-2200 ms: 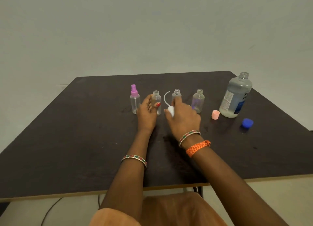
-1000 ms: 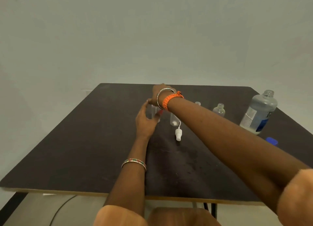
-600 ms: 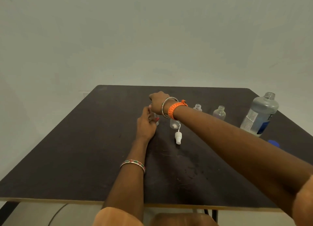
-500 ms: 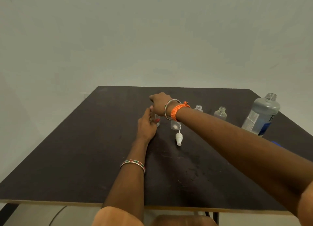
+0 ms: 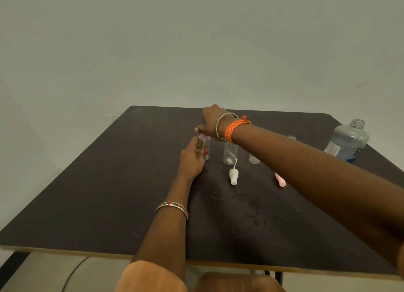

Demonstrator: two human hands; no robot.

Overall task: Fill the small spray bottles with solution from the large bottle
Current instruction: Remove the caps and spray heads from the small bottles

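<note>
Main risk here is a tip-over: left hand (image 5: 192, 158) grasps the light clear plastic spray bottle (image 5: 205, 147) low down while right hand (image 5: 209, 122) pinches its pink top, so a hard twist could topple it into the neighbour bottle (image 5: 230, 153) just right of the grip. Large bottle (image 5: 347, 142) stands uncapped, far right
</note>
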